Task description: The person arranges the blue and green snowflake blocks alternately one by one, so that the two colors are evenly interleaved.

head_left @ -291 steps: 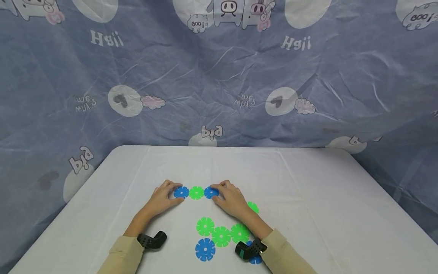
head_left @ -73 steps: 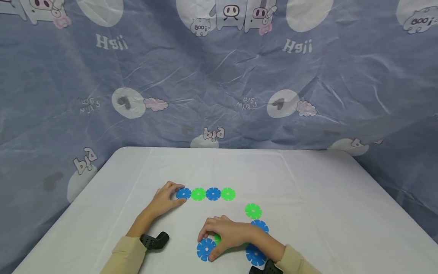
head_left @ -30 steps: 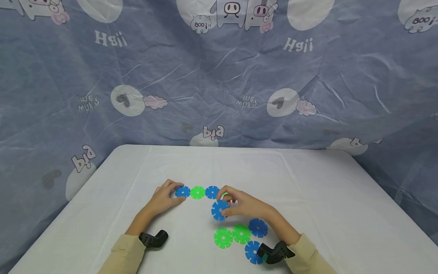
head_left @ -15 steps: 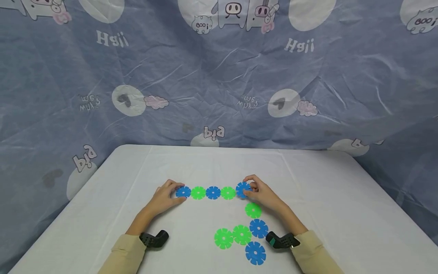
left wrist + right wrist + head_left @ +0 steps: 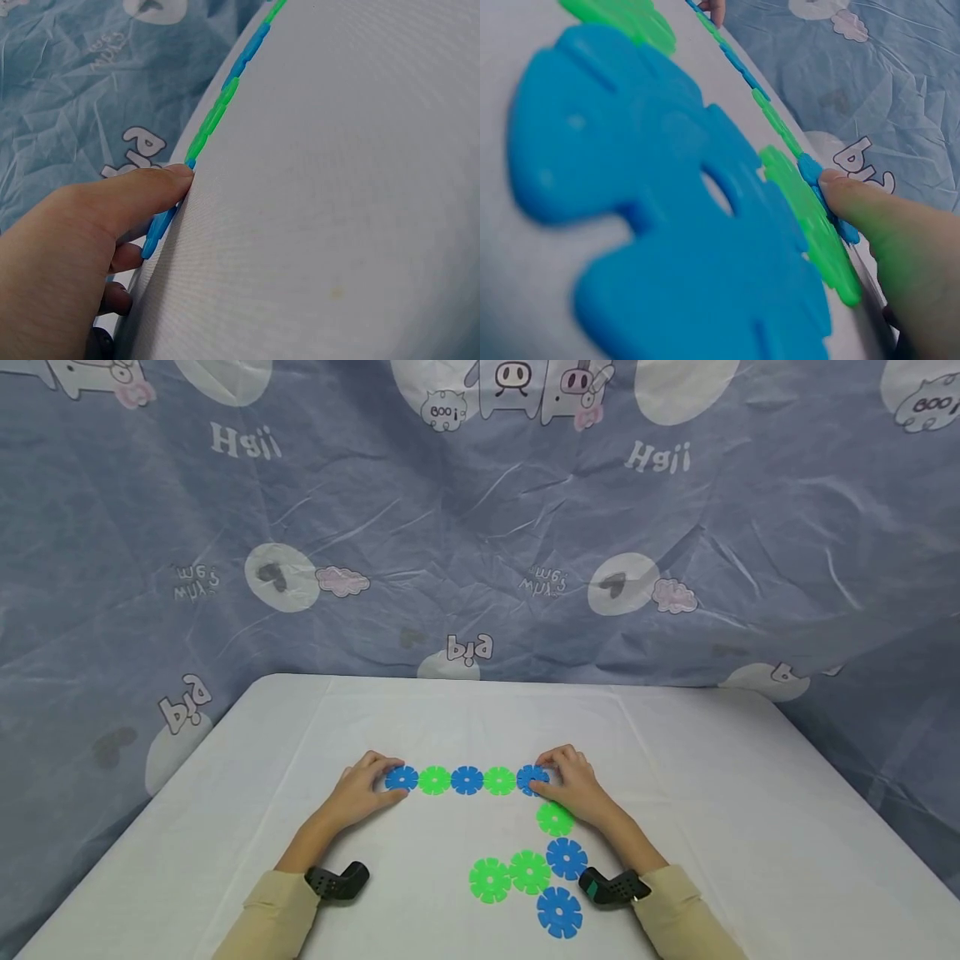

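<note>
Blue and green notched plastic discs form a straight row, colours alternating. At its left end my left hand holds a blue disc between thumb and fingers; the left wrist view shows the thumb on that disc's edge. My right hand grips another blue disc at the right end, thumb over its near side. This disc lies flat beside a green disc. Between the ends are also a blue disc and a green disc. The right hand's fingers are partly hidden in the right wrist view.
Loose discs lie nearer the front: a green one just below the right hand, a blue one by the right wrist camera, two green ones and another blue one. A white cloth covers the table.
My right hand has carried a blue disc from the front pile to the row's right end, where it went from tilted to flat. A green disc joined the row earlier. The left hand stays put.
</note>
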`<state>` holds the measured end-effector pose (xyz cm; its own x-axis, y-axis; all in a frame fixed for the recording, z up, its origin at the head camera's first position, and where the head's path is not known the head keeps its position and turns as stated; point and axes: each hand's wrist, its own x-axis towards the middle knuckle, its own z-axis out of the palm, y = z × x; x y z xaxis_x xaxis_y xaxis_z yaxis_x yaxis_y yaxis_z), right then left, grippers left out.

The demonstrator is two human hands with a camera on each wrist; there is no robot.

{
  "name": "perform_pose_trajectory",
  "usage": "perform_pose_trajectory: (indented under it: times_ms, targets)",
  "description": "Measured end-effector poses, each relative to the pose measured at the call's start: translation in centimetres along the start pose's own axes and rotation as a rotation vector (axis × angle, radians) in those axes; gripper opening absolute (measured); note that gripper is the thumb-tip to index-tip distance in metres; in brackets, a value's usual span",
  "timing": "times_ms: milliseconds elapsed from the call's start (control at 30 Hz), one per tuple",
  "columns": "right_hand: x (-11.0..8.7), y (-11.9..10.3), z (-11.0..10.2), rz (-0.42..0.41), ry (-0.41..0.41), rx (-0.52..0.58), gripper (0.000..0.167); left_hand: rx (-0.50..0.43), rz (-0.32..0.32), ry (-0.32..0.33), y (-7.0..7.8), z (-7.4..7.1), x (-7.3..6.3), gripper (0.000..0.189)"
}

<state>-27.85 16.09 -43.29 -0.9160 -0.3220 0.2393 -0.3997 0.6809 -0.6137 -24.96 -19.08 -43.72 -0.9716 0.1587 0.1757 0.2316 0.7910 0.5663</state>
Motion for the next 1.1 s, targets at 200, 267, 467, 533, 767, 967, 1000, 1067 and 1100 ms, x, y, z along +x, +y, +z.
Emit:
perform_pose_trajectory:
  times_ms: [200, 267, 467, 533, 767, 967, 1000, 1067, 1100]
  targets:
    - [-0.23, 0.19, 0.2, -0.025, 0.006, -0.074, 0.035, 0.005, 0.009, 0.003, 0.12, 0.03, -0.05, 0.05]
    - [-0.25, 0.09, 0.16, -0.038, 0.01, -0.066, 0.035, 0.007, 0.011, 0.0, 0.1, 0.04, -0.06, 0.05]
    - [-0.28, -0.11, -0.07, -0.091, -0.022, -0.077, 0.026, 0.013, 0.007, -0.001, 0.1, 0.06, -0.07, 0.051]
    - [-0.3, -0.11, -0.15, -0.092, -0.038, -0.08, 0.023, 0.014, 0.007, -0.001, 0.14, 0.03, -0.06, 0.051]
    - [-0.35, -0.13, -0.28, -0.111, -0.052, -0.079, 0.022, 0.011, 0.019, -0.001, 0.19, -0.05, -0.01, 0.051]
    - [-0.43, -0.19, -0.32, -0.112, -0.057, -0.068, 0.023, 0.014, 0.029, 0.004, 0.05, 0.01, 0.03, 0.051]
    - [-0.43, -0.22, -0.33, -0.109, -0.058, -0.065, 0.024, 0.015, 0.028, 0.004, 0.02, 0.03, 0.03, 0.051]
    - [-0.44, -0.23, -0.32, -0.107, -0.061, -0.067, 0.024, 0.015, 0.027, 0.004, -0.03, 0.07, 0.04, 0.051]
    - [-0.44, -0.23, -0.32, -0.105, -0.063, -0.067, 0.024, 0.014, 0.025, 0.004, -0.04, 0.09, 0.04, 0.051]
